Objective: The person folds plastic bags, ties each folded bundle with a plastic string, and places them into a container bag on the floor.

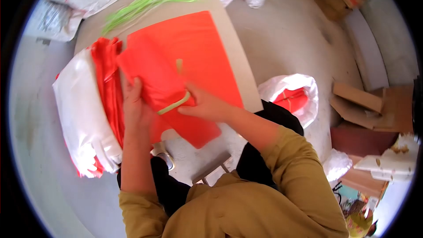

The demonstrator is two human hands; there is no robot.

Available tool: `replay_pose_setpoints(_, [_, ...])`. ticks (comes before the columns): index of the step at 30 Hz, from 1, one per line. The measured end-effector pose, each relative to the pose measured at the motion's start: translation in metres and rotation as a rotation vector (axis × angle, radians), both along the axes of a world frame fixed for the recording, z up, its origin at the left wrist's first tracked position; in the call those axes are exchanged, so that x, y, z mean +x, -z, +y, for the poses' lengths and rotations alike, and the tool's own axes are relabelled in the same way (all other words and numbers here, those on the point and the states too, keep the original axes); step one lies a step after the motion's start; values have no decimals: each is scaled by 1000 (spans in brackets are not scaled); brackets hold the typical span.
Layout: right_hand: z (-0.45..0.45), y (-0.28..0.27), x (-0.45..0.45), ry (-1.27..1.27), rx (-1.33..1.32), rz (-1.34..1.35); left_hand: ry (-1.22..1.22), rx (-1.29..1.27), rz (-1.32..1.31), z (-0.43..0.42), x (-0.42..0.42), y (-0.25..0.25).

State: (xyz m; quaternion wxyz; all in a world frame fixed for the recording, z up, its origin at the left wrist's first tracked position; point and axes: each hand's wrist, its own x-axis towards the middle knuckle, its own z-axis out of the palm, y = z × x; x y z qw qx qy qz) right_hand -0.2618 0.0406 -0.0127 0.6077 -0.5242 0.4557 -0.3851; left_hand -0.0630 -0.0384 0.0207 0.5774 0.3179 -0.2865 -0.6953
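Tabletop: we have the tan board [238,64] under and beyond both hands.
Red sheet: it lies flat on the tabletop [200,39], ahead of our hands.
White plastic bag: it stands to the left of our left hand [75,101], with red folds [110,88] along its side nearest that hand.
Red bundle: we hold this folded red piece [154,72] between our two hands, over the near part of the red sheet; a loose red part hangs toward us, below the right hand.
Green strips: they lie in a loose spread [152,1], far beyond the left hand.
White sack: it sits open on the floor [312,101], right of our right hand, with red pieces [291,100] inside.
Left hand: ours is at the bundle's left edge [136,103], thumb up against it; the fingers blur, so we cannot tell how tightly they close.
Right hand: our thumb and fingers close on the bundle's right edge [205,105], beside the band's end.
Pale band: it crosses the bundle [174,103], between our hands.
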Motion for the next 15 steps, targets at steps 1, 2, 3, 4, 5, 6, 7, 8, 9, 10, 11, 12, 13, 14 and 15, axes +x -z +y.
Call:
replay_pose_setpoints(1, [-2,10,-1,12,-70,21,-18,4,-12,4,-5,-7])
replay_pose_setpoints(2, [-1,2,2,6,-130,34,-71,18,-33,-1,5,-4])
replay_pose_setpoints(3, [0,-13,2,2,-189,52,-120,32,-54,-13,27,4])
replay_pose_setpoints(4, [5,-32,0,7,-192,70,-33,-81,-2,-21,52,5])
replay_pose_setpoints(5, [11,-54,-3,7,-199,80,120,-177,188,-19,67,-20])
replay_pose_setpoints(6, [15,-76,-14,-57,-271,110,206,-238,294,-7,76,-47])
replay_pose_setpoints(7, [19,-95,-23,-128,-341,139,285,-297,397,1,73,-78])
replay_pose_setpoints(8, [23,-111,-33,-108,-478,163,443,-456,492,9,64,-100])
replay_pose_setpoints(9, [29,-127,-46,-92,-616,188,516,-512,444,14,52,-107])
replay_pose_setpoints(10, [35,-137,-61,-78,-756,218,586,-572,395,20,39,-114])
replay_pose_setpoints(11, [41,-139,-79,56,-834,206,571,-529,203,17,31,-102])
replay_pose_setpoints(12, [48,-135,-100,189,-912,193,550,-490,12,14,23,-84])
replay_pose_setpoints(13, [58,-130,-119,318,-992,178,519,-452,-179,11,15,-60])
replay_pose_setpoints(14, [75,-124,-139,457,-872,83,480,-415,-370,7,7,-34])
replay_pose_setpoints(15, [95,-119,-162,591,-750,-14,434,-377,-558,3,-3,-8])
